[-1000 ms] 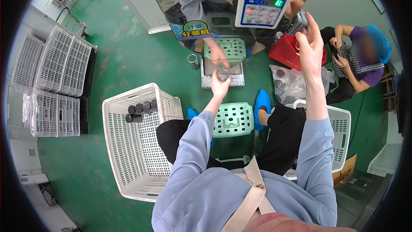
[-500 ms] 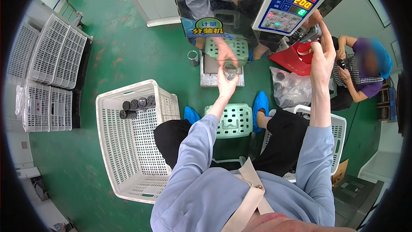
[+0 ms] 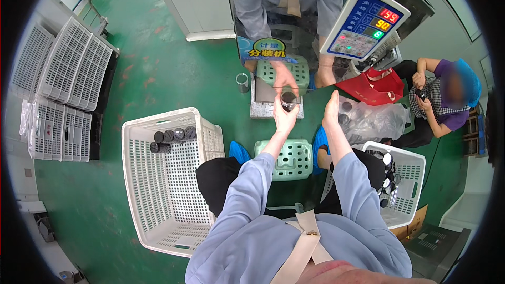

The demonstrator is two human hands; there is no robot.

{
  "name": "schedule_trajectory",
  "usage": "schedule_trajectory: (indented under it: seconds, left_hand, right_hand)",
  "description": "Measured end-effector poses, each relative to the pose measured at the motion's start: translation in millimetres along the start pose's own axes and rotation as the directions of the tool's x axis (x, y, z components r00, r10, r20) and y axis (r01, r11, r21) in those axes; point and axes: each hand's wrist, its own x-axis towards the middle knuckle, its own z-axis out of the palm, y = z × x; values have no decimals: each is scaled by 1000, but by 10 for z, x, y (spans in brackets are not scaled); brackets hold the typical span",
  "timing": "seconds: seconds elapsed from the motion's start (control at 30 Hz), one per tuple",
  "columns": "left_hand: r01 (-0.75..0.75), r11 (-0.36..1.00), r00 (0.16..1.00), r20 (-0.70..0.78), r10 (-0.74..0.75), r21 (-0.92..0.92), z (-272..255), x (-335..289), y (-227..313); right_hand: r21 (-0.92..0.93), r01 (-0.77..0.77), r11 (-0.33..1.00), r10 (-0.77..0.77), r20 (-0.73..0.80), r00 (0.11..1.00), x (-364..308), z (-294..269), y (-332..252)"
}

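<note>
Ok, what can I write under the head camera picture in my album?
Left hand holding a clear jar by a shiny machine, right hand open nearby.

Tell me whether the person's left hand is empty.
No, the left hand has its thumb and fingers around a clear jar with dark contents.

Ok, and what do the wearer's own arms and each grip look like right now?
The left sleeve and right sleeve are plain light blue, softly creased and worn about three-quarter length. The left grip and right grip are bare, without gloves. I see no watch, bracelet, cable or marking.
</note>
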Motion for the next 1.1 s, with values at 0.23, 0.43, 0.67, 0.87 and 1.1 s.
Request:
schedule_trajectory:
  seconds: [0.23,0.43,0.67,0.87,1.1]
  left_hand:
    - [0,999,1000,1,0,-36,149,47,59]
    - [20,1000,1000,-24,-20,-9,45,20,-2]
    - [19,1000,999,-44,-19,-20,4,18,-37]
    - [24,1000,998,-57,-24,-15,-139,67,-75]
    - [-38,998,999,-25,37,-42,387,-14,217]
  right_hand:
    - [-115,-267,957,291,416,862,50,99,647]
    - [306,-541,784,482,250,840,-191,278,106]
    - [219,-466,857,379,345,859,-399,394,151]
    - [221,-534,816,455,322,830,-188,294,152]
    - [142,22,990,-115,693,712,637,-334,1093]
